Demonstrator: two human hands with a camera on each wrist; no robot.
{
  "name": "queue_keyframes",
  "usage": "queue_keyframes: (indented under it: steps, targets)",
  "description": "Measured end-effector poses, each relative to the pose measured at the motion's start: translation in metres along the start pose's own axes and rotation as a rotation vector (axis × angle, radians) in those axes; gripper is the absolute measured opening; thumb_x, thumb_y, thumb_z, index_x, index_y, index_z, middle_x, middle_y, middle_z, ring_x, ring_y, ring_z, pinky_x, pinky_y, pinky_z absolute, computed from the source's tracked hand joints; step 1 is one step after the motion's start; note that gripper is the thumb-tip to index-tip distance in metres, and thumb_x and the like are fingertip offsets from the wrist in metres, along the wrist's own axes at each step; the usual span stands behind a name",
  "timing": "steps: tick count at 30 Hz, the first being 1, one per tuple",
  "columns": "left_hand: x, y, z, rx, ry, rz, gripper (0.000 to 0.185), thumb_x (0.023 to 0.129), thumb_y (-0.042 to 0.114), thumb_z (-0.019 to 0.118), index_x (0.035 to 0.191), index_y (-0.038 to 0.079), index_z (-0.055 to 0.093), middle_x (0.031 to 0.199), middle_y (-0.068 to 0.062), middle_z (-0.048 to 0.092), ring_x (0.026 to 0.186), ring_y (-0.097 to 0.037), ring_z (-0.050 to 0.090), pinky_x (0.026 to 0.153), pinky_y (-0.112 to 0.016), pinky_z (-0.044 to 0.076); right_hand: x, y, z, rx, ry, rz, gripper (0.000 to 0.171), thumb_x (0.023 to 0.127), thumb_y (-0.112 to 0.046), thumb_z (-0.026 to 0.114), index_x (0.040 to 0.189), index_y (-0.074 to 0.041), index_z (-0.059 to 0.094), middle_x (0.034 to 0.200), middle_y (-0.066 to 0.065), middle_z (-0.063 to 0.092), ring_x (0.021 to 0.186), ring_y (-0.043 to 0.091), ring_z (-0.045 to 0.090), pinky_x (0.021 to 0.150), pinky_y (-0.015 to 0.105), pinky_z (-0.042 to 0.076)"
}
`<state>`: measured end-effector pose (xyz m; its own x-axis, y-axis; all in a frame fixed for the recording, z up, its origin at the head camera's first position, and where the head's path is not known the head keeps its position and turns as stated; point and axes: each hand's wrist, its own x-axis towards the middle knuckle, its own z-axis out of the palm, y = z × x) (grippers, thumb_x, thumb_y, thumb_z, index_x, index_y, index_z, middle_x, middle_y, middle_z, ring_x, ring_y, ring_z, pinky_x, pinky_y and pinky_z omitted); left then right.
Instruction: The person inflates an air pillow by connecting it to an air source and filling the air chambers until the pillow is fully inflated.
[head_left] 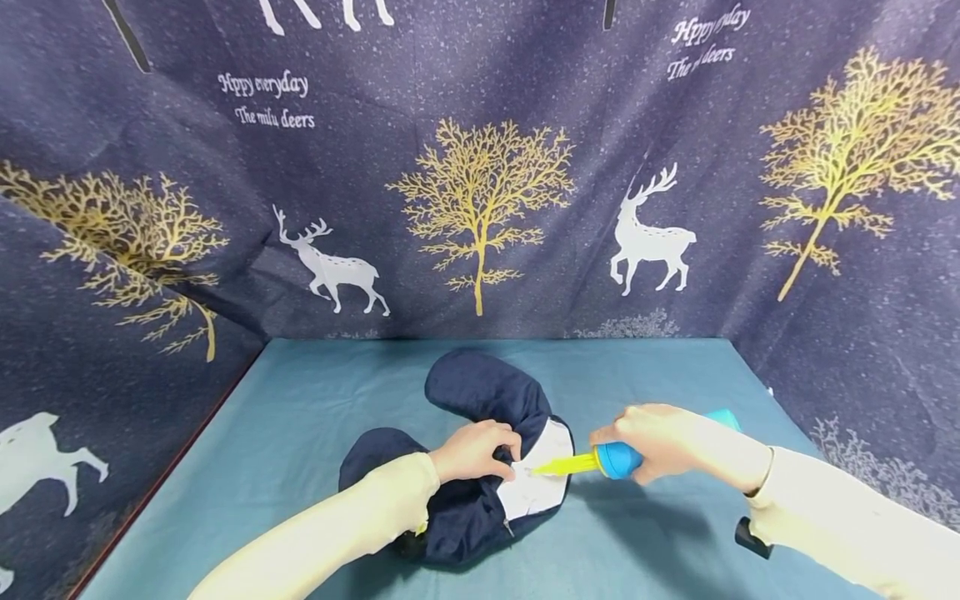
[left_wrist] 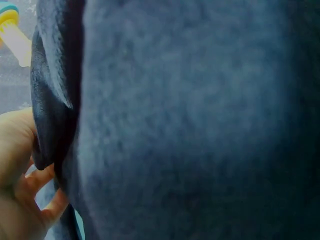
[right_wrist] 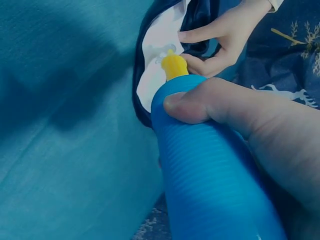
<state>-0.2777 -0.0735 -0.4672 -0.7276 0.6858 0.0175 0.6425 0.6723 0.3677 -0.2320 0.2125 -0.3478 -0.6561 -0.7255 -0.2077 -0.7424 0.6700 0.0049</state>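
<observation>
Navy neck pillow (head_left: pixel 480 433) is lying on the teal table (head_left: pixel 300 417) — the left hand (head_left: pixel 474 452) is pinching its white flap (head_left: pixel 536 483), while the right hand (head_left: pixel 667 442) is gripping a blue pump (head_left: pixel 619 459) — yellow nozzle (head_left: pixel 561 467) touching the flap.

A tabletop (head_left: pixel 315 408) covered in a teal cloth carried everything, closed in at the back and on both sides by dark blue fabric printed with gold trees and white deer. One thing lay directly on it, near the front middle: a limp navy U-shaped neck pillow (head_left: pixel 480 396) of soft fabric, its curve toward the back and a white panel showing on its right side.
</observation>
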Motion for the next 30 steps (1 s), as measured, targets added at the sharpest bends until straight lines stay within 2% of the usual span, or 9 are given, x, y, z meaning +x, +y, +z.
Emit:
queue_keyframes:
  steps: [11,18,22,26,30]
  targets:
    - [0.003,0.007,-0.001,0.020,0.031,0.068,0.016,0.078,0.028,0.082,0.079,0.023,0.066,0.080,0.008,0.060,0.069,-0.004,0.045,0.060,-0.017,0.034,0.001,-0.002,0.007,-0.031,0.048,-0.035,0.055,0.065,-0.010,0.081,0.116,-0.024,0.066,0.072,-0.012,0.053,0.064,0.005,0.038,0.056,0.019,0.033]
    - [0.005,0.008,0.000,0.039,0.059,0.104,0.019,0.076,0.028,0.083,0.077,0.022,0.065,0.079,0.006,0.061,0.067,-0.004,0.046,0.059,-0.017,0.034,0.008,-0.012,0.000,-0.207,0.051,-0.040,0.056,0.063,-0.013,0.086,0.115,-0.026,0.070,0.081,-0.009,0.066,0.072,0.012,0.049,0.067,0.029,0.046]
    - [0.005,0.007,0.001,0.030,0.070,0.109,0.020,0.076,0.028,0.083,0.075,0.022,0.065,0.077,0.007,0.059,0.066,-0.003,0.047,0.059,-0.016,0.034,0.013,-0.020,-0.009,-0.316,0.044,-0.049,0.058,0.061,-0.009,0.086,0.114,-0.030,0.071,0.081,-0.007,0.065,0.073,0.015,0.049,0.066,0.030,0.044]
    - [0.005,0.005,0.002,0.018,0.072,0.097,0.020,0.076,0.028,0.083,0.075,0.022,0.065,0.077,0.008,0.058,0.067,-0.003,0.047,0.060,-0.016,0.035,0.020,-0.025,-0.017,-0.373,0.012,-0.052,0.058,0.063,-0.010,0.088,0.114,-0.031,0.071,0.083,-0.007,0.066,0.073,0.015,0.048,0.064,0.028,0.042]
    - [0.005,0.004,0.002,0.008,0.068,0.078,0.019,0.076,0.027,0.083,0.076,0.022,0.065,0.076,0.008,0.058,0.067,-0.003,0.046,0.060,-0.016,0.034,0.029,-0.027,-0.023,-0.361,-0.071,-0.032,0.057,0.067,-0.015,0.089,0.118,-0.031,0.070,0.092,-0.008,0.070,0.078,0.016,0.052,0.069,0.030,0.047]
